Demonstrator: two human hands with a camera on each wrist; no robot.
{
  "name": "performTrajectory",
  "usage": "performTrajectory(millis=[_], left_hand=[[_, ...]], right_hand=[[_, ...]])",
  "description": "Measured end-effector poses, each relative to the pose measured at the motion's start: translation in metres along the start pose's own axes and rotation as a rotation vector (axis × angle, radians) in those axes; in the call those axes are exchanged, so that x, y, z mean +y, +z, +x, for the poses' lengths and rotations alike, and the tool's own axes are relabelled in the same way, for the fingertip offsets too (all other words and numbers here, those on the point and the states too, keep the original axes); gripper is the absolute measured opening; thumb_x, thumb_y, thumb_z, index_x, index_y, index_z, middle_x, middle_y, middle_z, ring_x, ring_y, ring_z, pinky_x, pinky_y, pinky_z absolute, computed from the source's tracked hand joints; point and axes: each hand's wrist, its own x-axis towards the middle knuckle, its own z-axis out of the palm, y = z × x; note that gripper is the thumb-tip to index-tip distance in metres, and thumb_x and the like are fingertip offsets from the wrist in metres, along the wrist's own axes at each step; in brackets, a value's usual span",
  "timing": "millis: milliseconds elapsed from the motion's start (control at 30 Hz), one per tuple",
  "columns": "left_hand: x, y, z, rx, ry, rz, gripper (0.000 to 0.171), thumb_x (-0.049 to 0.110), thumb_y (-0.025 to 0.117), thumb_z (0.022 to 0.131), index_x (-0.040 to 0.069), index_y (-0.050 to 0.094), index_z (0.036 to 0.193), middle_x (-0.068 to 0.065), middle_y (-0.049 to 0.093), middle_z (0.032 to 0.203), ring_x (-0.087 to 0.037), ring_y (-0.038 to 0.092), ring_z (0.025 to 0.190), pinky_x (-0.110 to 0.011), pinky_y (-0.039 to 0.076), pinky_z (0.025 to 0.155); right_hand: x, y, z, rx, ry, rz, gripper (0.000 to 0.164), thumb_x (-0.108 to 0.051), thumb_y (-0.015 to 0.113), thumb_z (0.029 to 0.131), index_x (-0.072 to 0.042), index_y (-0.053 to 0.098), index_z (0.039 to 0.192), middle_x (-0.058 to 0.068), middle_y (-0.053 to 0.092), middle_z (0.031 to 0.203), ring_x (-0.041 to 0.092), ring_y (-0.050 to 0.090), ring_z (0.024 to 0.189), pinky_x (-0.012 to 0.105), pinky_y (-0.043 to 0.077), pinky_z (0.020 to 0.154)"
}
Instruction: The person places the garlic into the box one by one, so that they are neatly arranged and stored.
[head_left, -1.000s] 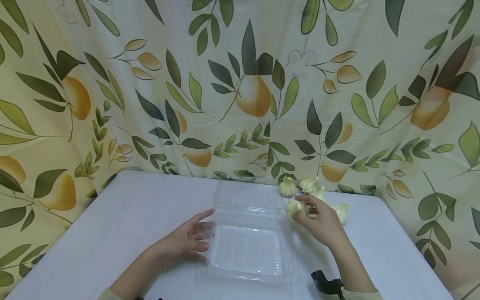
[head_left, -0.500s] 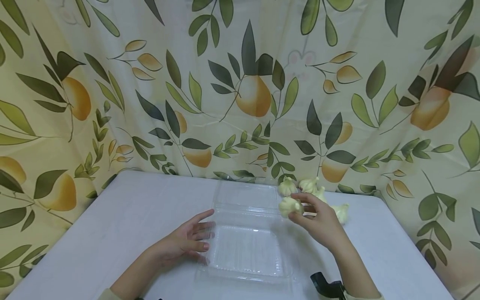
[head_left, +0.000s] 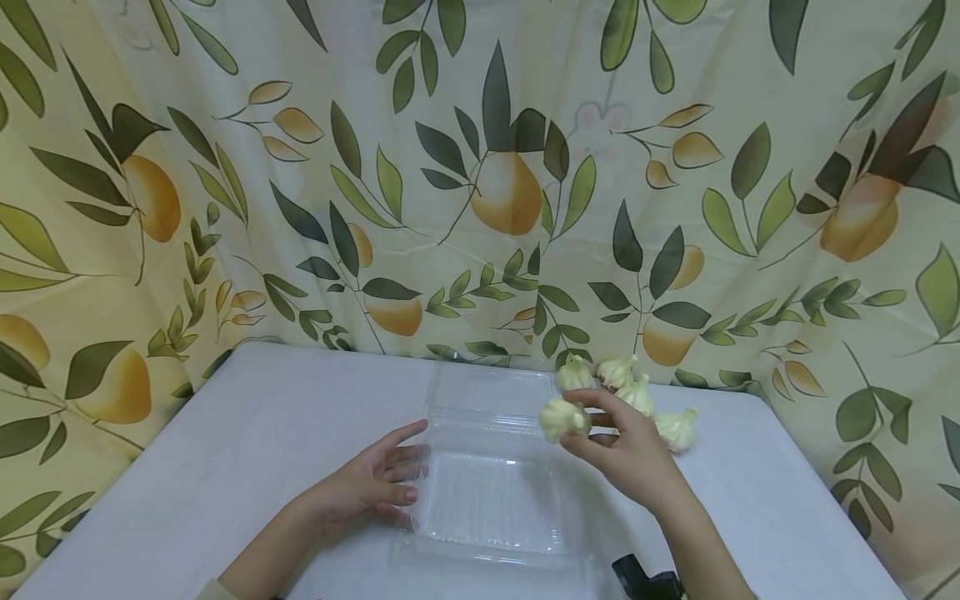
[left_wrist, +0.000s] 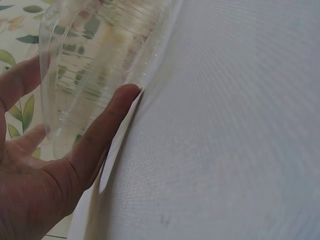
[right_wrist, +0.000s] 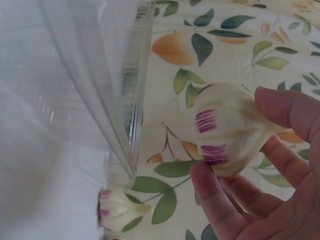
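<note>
My right hand pinches a garlic bulb between thumb and fingers, up near the right side of a clear plastic clamshell box. Purple streaks mark the pale bulb in the right wrist view, where the thumb lies near its neck. The box lies with its lid folded back. At the box's left wall rests my left hand, its fingers spread and fairly straight; in the left wrist view one finger lies along the box's side, low to the table.
Several more garlic bulbs sit at the back right of the white table. A patterned curtain with fruit and leaves hangs behind the table's far edge. A black wrist mount shows at the right forearm.
My right hand has carried the garlic bulb leftward, from beside the other bulbs to the box's right side. The left hand and the box have stayed in place.
</note>
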Motion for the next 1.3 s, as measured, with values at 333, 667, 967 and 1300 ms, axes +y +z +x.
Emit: performTrajectory(millis=[333, 667, 967, 1300], left_hand=[[0.001, 0.001, -0.001, 0.008, -0.007, 0.003, 0.095, 0.002, 0.072, 0.088, 0.023, 0.015, 0.161, -0.022, 0.01, 0.165, -0.047, 0.016, 0.149, -0.052, 0.055, 0.088], [0.0, 0.0, 0.0, 0.006, -0.006, -0.002, 0.095, 0.002, 0.072, 0.088, 0.022, 0.014, 0.161, -0.023, 0.011, 0.165, -0.047, 0.016, 0.149, -0.052, 0.055, 0.089], [0.0, 0.0, 0.0, 0.002, -0.003, 0.002, 0.095, 0.003, 0.072, 0.088, 0.022, 0.014, 0.161, -0.023, 0.011, 0.165, -0.046, 0.017, 0.149, -0.052, 0.055, 0.089], [0.001, 0.001, 0.0, 0.012, -0.006, 0.0, 0.096, 0.002, 0.073, 0.088, 0.022, 0.014, 0.161, -0.023, 0.012, 0.165, -0.046, 0.018, 0.149, -0.052, 0.056, 0.086]], right_hand=[[-0.006, 0.014, -0.001, -0.056, -0.023, 0.026, 0.048, -0.019, 0.082, 0.083, -0.016, 0.064, 0.127, 0.01, 0.062, 0.128, 0.026, 0.066, 0.108, 0.028, 0.058, 0.083], [-0.011, 0.026, -0.006, -0.083, 0.002, 0.036, 0.048, -0.019, 0.082, 0.082, -0.024, 0.064, 0.126, 0.005, 0.063, 0.128, 0.022, 0.066, 0.107, 0.027, 0.057, 0.083], [-0.012, 0.04, -0.008, -0.122, -0.019, 0.029, 0.05, -0.017, 0.083, 0.081, -0.029, 0.064, 0.125, -0.004, 0.064, 0.124, 0.018, 0.065, 0.104, 0.028, 0.057, 0.083], [-0.013, 0.05, -0.011, -0.153, -0.116, 0.019, 0.046, -0.017, 0.082, 0.081, -0.023, 0.064, 0.124, -0.001, 0.064, 0.126, 0.021, 0.064, 0.104, 0.029, 0.057, 0.083]])
